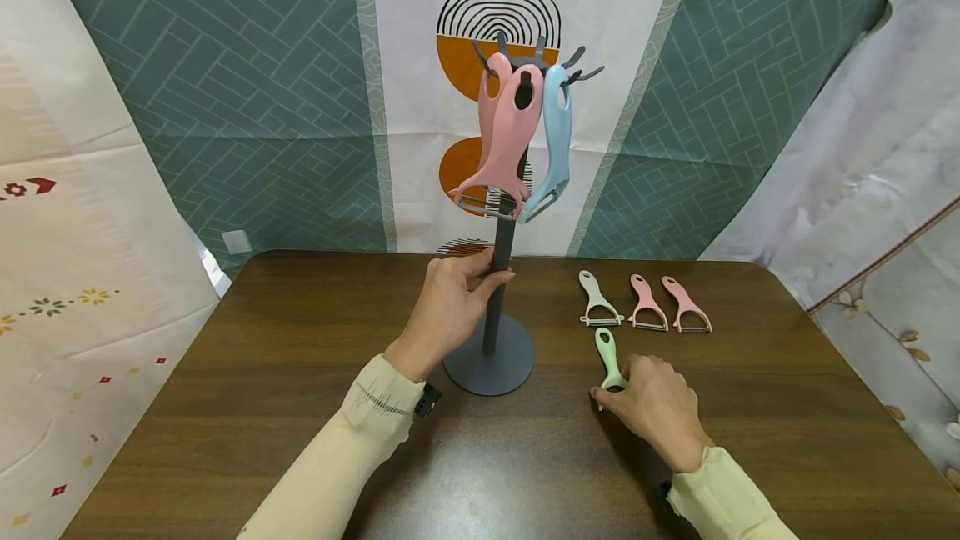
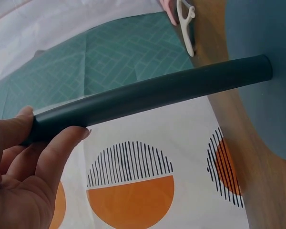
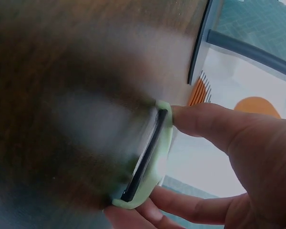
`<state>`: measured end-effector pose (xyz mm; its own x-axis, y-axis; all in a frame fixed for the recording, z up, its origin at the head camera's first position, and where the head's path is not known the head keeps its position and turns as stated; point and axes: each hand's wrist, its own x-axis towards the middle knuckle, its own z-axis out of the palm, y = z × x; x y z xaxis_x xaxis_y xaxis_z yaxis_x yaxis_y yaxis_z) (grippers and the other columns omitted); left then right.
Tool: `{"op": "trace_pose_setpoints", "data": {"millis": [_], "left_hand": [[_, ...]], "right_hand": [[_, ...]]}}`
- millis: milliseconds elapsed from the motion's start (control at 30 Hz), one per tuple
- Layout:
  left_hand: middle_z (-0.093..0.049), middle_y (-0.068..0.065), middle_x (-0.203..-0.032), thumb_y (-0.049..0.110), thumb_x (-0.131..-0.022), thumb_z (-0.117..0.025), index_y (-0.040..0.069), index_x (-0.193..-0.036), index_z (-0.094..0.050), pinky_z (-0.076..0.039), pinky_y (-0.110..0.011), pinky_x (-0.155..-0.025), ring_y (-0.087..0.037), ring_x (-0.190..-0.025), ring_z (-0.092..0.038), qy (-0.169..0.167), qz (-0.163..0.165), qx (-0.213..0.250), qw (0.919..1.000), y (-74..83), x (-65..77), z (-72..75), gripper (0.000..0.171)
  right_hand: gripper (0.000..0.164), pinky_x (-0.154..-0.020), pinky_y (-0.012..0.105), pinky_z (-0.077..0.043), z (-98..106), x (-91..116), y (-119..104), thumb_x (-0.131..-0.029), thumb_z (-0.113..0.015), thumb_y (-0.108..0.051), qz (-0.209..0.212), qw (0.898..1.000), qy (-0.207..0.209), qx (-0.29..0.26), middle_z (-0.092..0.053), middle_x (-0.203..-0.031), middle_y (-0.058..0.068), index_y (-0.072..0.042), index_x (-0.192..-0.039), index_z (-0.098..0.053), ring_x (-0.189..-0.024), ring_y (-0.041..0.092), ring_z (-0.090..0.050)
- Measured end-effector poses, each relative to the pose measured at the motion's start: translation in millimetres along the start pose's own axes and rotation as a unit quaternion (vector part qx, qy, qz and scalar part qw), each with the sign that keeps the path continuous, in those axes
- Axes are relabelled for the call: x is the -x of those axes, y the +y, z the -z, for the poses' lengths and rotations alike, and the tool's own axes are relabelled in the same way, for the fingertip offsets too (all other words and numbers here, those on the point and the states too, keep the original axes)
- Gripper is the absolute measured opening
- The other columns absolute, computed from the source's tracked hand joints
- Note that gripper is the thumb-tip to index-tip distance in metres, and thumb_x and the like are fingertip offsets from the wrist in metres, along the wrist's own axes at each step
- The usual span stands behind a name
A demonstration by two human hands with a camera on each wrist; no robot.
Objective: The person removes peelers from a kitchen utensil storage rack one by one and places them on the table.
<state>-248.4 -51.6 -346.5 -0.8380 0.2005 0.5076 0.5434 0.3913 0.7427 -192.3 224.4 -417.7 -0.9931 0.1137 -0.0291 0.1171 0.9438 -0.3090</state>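
My left hand (image 1: 447, 300) grips the upright dark grey pole (image 2: 152, 98) of a stand, thumb and fingers curled round it. Two pink peelers (image 1: 513, 127) and a light blue peeler (image 1: 557, 132) hang from hooks at the stand's top. Over on the right, my right hand (image 1: 660, 402) pinches a light green peeler (image 1: 607, 354) at its blade end. In the right wrist view the thumb and fingers press on either side of the green peeler's head (image 3: 157, 160), which is at the wooden table surface.
Behind the green peeler lie a white peeler (image 1: 596, 298) and two pink peelers (image 1: 647, 304) in a row on the brown table (image 1: 262, 340). The stand's round grey base (image 1: 491, 373) sits mid-table. Patterned cloth (image 1: 285, 107) hangs behind.
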Motion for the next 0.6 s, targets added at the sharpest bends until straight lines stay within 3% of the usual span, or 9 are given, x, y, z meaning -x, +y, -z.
{"op": "trace_pose_setpoints", "data": {"millis": [367, 600], "left_hand": [[-0.078, -0.002, -0.110, 0.018, -0.095, -0.072, 0.011, -0.125, -0.073, -0.061, -0.033, -0.082, -0.013, -0.102, -0.071, 0.002, -0.002, -0.001, 1.0000, 0.7, 0.1, 0.3, 0.031], [-0.079, 0.000, -0.108, 0.019, -0.095, -0.073, 0.012, -0.125, -0.074, -0.061, -0.032, -0.081, -0.013, -0.101, -0.070, 0.000, 0.006, -0.006, 1.0000, 0.5, -0.2, 0.1, 0.030]], "right_hand": [[0.044, -0.047, 0.037, -0.039, 0.9, 1.8, -1.3, -0.078, -0.084, -0.045, 0.003, 1.000, 0.000, 0.007, -0.053, -0.066, 0.001, -0.014, -0.067, -0.055, -0.060, 0.022, -0.053], [0.048, -0.048, 0.041, -0.041, 4.6, 1.4, -0.7, -0.081, -0.080, -0.054, 0.009, 1.000, 0.014, 0.011, -0.055, -0.070, 0.003, -0.014, -0.068, -0.056, -0.063, 0.024, -0.057]]}}
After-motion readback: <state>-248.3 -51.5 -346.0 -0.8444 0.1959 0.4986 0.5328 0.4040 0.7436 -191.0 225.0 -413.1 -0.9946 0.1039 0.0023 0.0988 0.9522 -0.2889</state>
